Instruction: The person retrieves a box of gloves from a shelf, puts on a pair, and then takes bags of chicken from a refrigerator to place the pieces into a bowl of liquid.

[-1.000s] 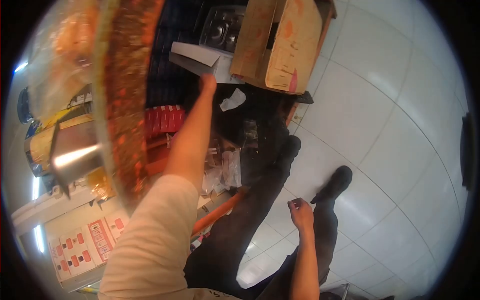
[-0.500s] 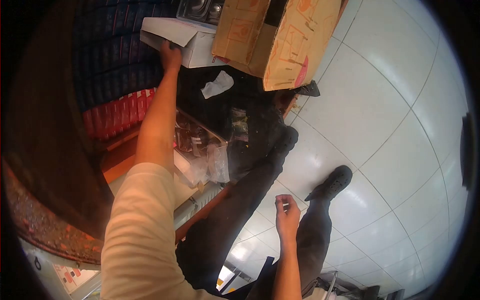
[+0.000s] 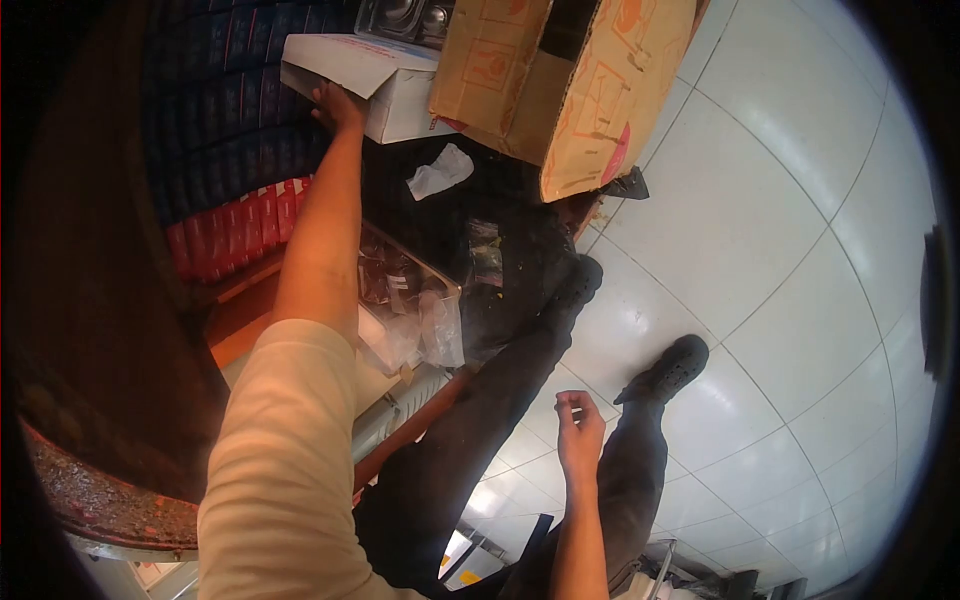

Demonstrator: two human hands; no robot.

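Observation:
My left hand (image 3: 338, 108) reaches to the open front of a white cardboard box (image 3: 410, 105), under its raised flap. Its fingers are apart, with nothing seen in them; some fingertips lie in the box's shadow. Lower right, my right hand (image 3: 580, 432) hangs above the tiled floor near my leg. Its fingers are loosely curled in, and no object shows in them. A crumpled white paper or cloth (image 3: 440, 172) lies on a black surface just below the box.
A large brown carton (image 3: 590, 110) stands right of the white box. Dark blue packs (image 3: 230, 110) and red packs (image 3: 240, 230) line the shelf at left. A box of plastic-wrapped items (image 3: 410, 300) sits beside my left arm. White floor tiles (image 3: 770, 250) extend at right.
My left hand's fingers have spread and shifted slightly at the box's opening. The right hand has barely moved. The whole view has shifted a little.

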